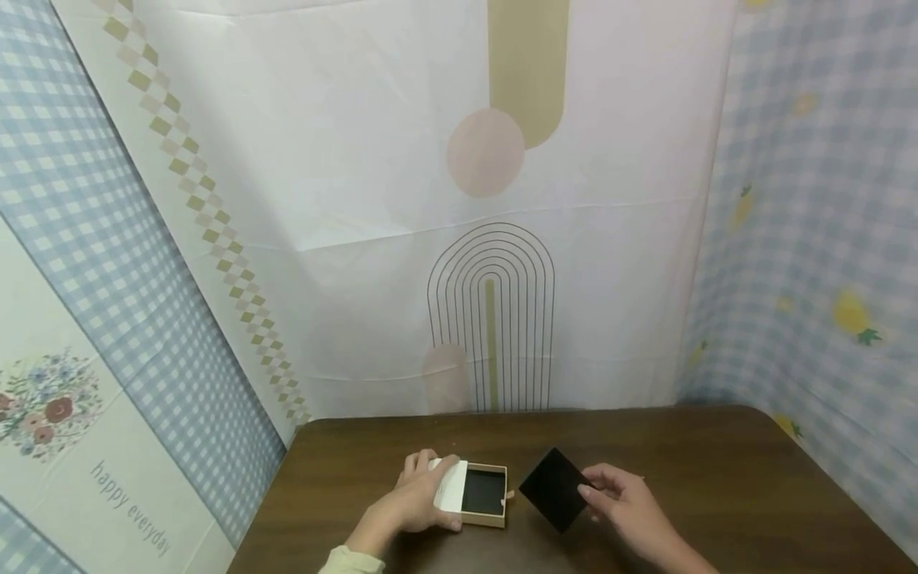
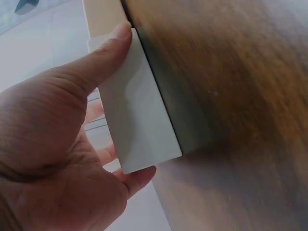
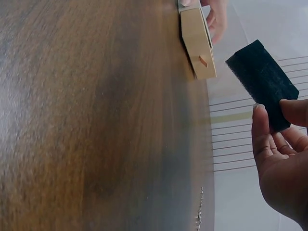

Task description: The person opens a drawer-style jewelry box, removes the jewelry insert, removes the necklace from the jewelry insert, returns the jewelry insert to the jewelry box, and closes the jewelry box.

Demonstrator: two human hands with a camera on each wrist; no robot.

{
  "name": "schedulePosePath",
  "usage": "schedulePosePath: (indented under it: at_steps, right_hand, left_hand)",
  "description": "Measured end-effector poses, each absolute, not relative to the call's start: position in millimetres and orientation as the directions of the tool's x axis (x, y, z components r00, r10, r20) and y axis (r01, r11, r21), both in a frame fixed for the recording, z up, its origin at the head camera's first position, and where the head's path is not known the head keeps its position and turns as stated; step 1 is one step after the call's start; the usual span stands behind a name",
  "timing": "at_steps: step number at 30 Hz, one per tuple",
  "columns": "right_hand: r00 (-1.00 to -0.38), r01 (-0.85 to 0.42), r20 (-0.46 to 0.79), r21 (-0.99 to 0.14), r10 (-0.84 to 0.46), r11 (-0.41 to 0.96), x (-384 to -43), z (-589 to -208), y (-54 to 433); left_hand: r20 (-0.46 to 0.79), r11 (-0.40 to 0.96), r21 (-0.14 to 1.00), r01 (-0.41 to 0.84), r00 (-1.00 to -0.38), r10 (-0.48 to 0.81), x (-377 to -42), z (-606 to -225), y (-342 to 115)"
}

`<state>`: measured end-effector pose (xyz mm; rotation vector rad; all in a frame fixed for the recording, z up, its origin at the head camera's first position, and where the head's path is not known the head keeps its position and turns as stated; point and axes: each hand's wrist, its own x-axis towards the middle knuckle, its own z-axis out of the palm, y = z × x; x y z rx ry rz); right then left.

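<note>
On the table lies a small drawer box, its white sleeve [image 1: 450, 488] at the left and its tan drawer [image 1: 484, 521] slid partly out to the right. The drawer has a black inside [image 1: 484, 491] and a small ribbon tab [image 3: 203, 61] on its end. My left hand [image 1: 419, 498] grips the sleeve, thumb on the near side and fingers on the far side. A black square foam pad [image 1: 555, 489] is pinched at one corner by my right hand [image 1: 624, 502]. The pad hangs tilted in the air, right of the drawer and apart from it.
The brown wooden table [image 1: 717, 462] has rounded far corners. Behind it hangs a white printed cloth [image 1: 373, 319], with blue checked cloths at both sides. A thin chain-like silvery thing [image 3: 200, 209] shows near the table's edge in the right wrist view.
</note>
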<state>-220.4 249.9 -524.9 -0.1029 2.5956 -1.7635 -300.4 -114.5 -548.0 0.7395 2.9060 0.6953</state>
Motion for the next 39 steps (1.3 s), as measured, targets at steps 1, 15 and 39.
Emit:
schedulePosePath:
  at_steps: [1, 15, 39]
  right_hand:
    - [-0.997, -0.058, 0.039, -0.93, -0.061, 0.363, -220.5, -525.5, 248.8]
    - [-0.989, -0.083, 0.029, -0.918, -0.144, 0.388, -235.3, -528.5, 216.4]
    - [-0.985, -0.138, 0.173, -0.794, 0.003, 0.592, -293.5, -540.9, 140.2]
  left_hand:
    - [0.042, 0.784, 0.434, 0.444, -0.879, 0.474, -299.5, -545.7, -114.4]
    - [0.037, 0.803, 0.388, 0.452, -0.878, 0.476, -293.0, -539.5, -111.1]
    - [-0.012, 0.817, 0.394, 0.421, -0.887, 0.462, -288.8, -523.3, -103.9]
